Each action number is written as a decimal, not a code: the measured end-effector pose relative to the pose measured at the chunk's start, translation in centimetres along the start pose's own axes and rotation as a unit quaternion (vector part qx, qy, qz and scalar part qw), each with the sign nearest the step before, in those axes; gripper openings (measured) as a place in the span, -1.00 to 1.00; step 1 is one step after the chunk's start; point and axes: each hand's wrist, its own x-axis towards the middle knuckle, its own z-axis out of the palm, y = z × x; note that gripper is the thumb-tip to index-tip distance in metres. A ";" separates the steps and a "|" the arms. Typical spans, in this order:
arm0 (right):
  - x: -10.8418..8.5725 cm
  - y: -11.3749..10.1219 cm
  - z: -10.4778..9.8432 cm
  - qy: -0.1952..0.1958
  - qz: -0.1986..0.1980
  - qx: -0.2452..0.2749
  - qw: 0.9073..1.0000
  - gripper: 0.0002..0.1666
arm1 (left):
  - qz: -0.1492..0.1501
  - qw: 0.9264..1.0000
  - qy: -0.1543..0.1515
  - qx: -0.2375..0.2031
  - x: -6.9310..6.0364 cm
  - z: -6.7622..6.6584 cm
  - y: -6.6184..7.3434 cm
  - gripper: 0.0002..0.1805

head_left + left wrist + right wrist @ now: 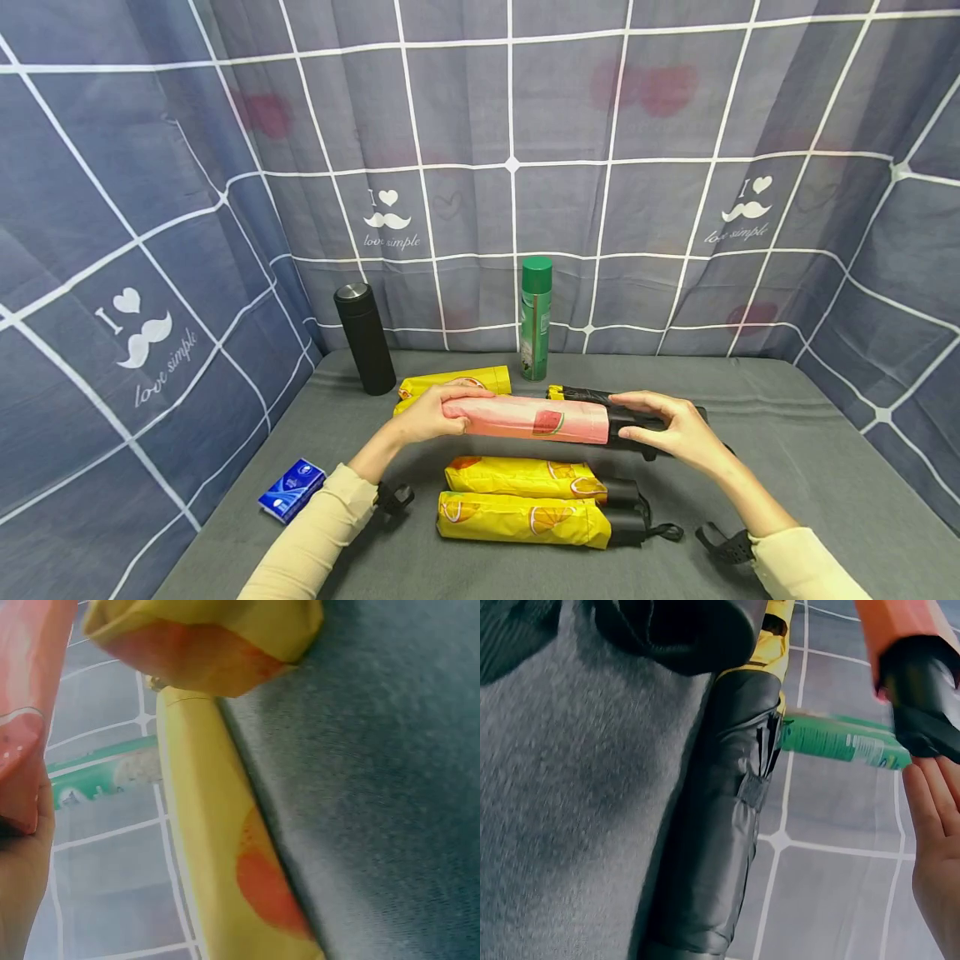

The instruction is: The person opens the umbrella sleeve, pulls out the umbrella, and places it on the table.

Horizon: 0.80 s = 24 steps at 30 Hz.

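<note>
Both hands hold a pink folding umbrella (510,418) with a watermelon print, lying level above the table. My left hand (441,412) grips its sleeved left end. At the other end, my right hand (675,427) holds the black handle (922,712) between thumb and fingers. Below it lie two yellow umbrellas with an orange-slice print, the back one (517,477) and the front one (517,518), black handles pointing right. Behind the pink umbrella, partly hidden, are yellow sleeves (487,379) on the left and a black folded umbrella (712,825) on the right.
A black thermos bottle (365,337) and a green spray can (536,321) stand at the back. A blue tissue packet (292,490) lies at the left edge of the grey table (810,450). Gridded curtains (465,200) enclose the back and sides.
</note>
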 end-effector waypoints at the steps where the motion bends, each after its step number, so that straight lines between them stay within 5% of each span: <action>1: 0.1 -0.4 0.1 0.000 -0.002 -0.003 1.000 -0.43 | 0.000 1.000 0.004 -0.003 0.0 -0.1 0.6 -0.44; 7: 0.6 -3.0 0.4 -0.003 -0.018 -0.029 0.999 -0.42 | -0.009 1.000 -0.001 -0.016 0.0 -0.7 3.0 -0.46; 17: 0.2 -3.3 1.4 0.036 -0.066 -0.074 0.994 -0.43 | -0.037 0.998 -0.029 -0.039 -0.2 -0.5 2.6 -0.45; 24: -0.1 -3.1 0.7 0.052 -0.013 -0.017 0.998 -0.48 | -0.039 0.995 -0.022 -0.094 -0.4 -0.8 2.4 -0.48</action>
